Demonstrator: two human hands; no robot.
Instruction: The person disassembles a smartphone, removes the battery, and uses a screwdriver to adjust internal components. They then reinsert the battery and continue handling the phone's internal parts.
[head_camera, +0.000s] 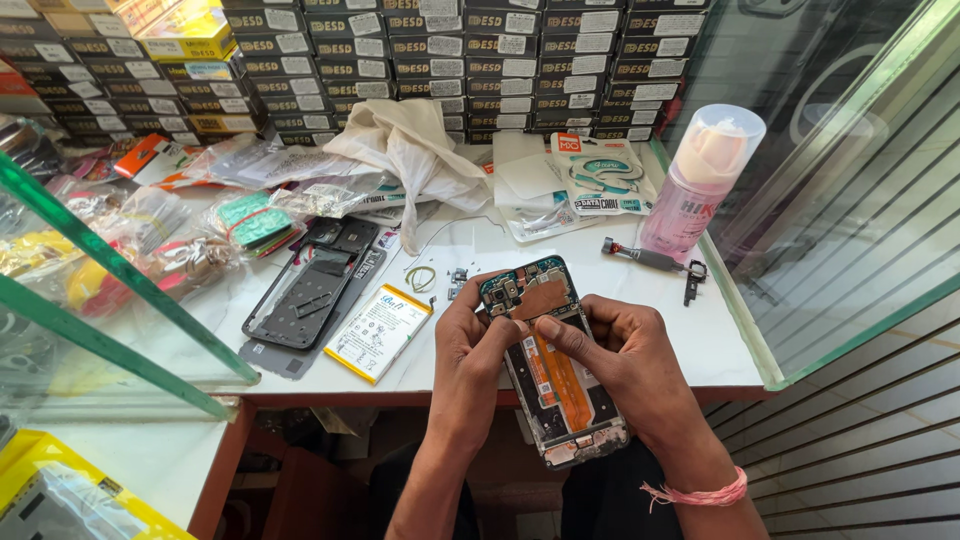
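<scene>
- My left hand (470, 335) had its fingers curled round the edge of the opened phone (550, 360); thumb pressed on the board near the top.
- My right hand (625, 350) was closed round the other side, thumb beside the left one on the orange flex.
- Phone was up off the table (700, 340), over its front edge.
- I judged it mid-teardown, at a connector: next wanted a light, careful pry.
- Battery (380, 332), back cover (305, 295), screwdriver (645, 257), pink bottle (700, 180) lay behind; stacked boxes (500, 60), glass walls.

Opened phone (552, 360) – left edge hidden under left hand (470, 345), right edge under right hand (625, 355); tiny parts (458, 278) by it too small to tell – yellow packet (60, 495) cut off bottom-left.
</scene>
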